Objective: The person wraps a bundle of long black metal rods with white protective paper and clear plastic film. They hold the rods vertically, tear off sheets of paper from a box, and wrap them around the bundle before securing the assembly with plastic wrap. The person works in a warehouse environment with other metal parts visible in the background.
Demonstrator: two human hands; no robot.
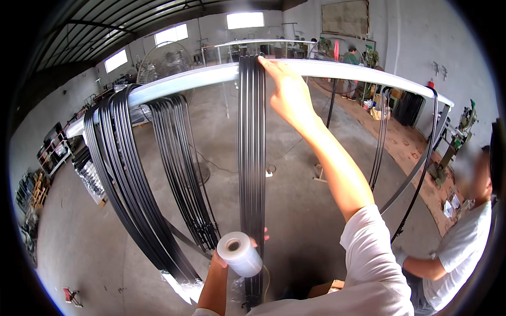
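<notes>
A bundle of long, thin black strips (pixel 252 142) hangs over a pale metal rail (pixel 195 77) in front of me. My right hand (pixel 289 92) reaches up to the rail with its fingers stretched out, the fingertips touching the right edge of the bundle's top. Low down, my left hand (pixel 219 259) grips a roll of clear plastic film (pixel 243 258) against the strips. The roll hides most of that hand; a few fingertips show past the bundle's right edge.
More black strips (pixel 124 174) hang on the left, their lower end wrapped in clear film (pixel 184 287). A second group (pixel 182 163) hangs behind. A few strips (pixel 421 174) hang at right. A co-worker (pixel 458 247) stands close on my right. A large fan (pixel 164 63) stands beyond the rail.
</notes>
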